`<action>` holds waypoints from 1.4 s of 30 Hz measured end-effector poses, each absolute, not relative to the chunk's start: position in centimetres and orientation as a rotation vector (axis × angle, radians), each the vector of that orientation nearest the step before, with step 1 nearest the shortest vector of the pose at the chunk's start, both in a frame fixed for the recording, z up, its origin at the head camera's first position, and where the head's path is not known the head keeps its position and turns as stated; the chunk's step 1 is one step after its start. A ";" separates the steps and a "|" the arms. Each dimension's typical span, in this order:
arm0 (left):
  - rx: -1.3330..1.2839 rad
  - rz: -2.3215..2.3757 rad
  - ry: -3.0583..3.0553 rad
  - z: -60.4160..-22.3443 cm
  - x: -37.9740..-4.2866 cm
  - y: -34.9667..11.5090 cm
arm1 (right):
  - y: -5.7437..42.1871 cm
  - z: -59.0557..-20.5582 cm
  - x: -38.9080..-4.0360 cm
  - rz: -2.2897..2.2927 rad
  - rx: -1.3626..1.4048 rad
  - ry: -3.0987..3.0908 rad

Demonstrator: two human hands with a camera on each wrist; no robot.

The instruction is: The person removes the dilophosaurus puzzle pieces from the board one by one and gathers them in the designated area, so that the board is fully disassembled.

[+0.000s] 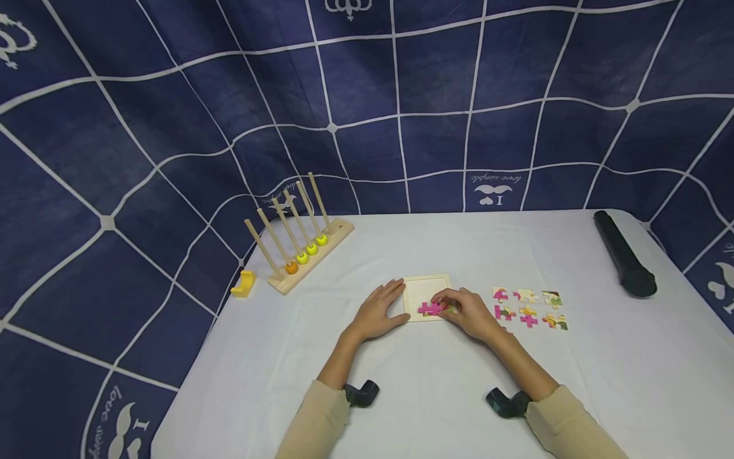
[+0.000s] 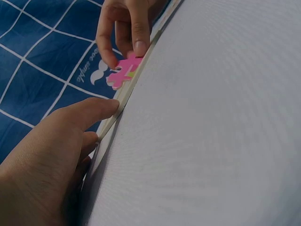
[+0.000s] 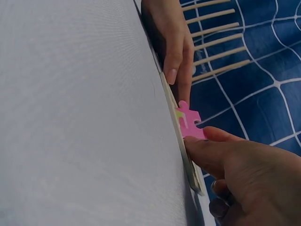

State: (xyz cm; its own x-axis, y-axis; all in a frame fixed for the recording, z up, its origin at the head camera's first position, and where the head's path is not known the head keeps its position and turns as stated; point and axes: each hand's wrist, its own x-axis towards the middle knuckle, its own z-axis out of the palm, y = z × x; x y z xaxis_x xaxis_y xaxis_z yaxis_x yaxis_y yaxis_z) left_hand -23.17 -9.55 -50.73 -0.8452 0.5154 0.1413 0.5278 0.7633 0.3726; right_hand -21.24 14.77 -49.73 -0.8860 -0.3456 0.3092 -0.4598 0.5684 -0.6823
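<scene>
A pink jigsaw puzzle piece (image 1: 429, 308) with a little green is pinched between the thumb and fingers of my right hand (image 1: 471, 315). The piece stands tilted in the left wrist view, over the near side of a shallow wooden puzzle tray (image 1: 423, 287). Beneath my right fingers a bit of green and yellow shows, largely hidden. My left hand (image 1: 375, 314) lies at the tray's left side with fingers stretched out, its thumb touching the near left corner. Several loose puzzle pieces (image 1: 528, 310) with pink, yellow and green print lie right of my right hand.
A wooden peg stand (image 1: 312, 257) with yellow and orange beads stands at the back left, beside a small yellow block (image 1: 243, 284). A black, long-handled object (image 1: 625, 255) lies at the far right. Blue checked cloth (image 1: 367, 146) hangs behind the white table (image 1: 424, 395).
</scene>
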 end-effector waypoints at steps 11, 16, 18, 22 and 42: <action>-0.879 -0.643 -2.910 -50.7 -23.1 -9.3 | 15.2 -50.0 -21.4 1.224 0.710 -2.533; -0.879 -0.628 -2.914 -50.7 -23.1 -9.2 | 15.5 -49.0 -21.0 1.248 0.672 -2.521; -0.878 -0.628 -2.918 -50.7 -23.1 -9.2 | 15.8 -48.4 -20.6 1.276 0.649 -2.522; -0.875 -0.650 -2.921 -50.6 -23.0 -9.2 | 17.2 -47.3 -19.7 1.295 0.599 -2.534; -0.861 -0.652 -2.907 -50.7 -23.0 -9.4 | 29.5 -46.2 -13.0 1.011 0.188 -2.848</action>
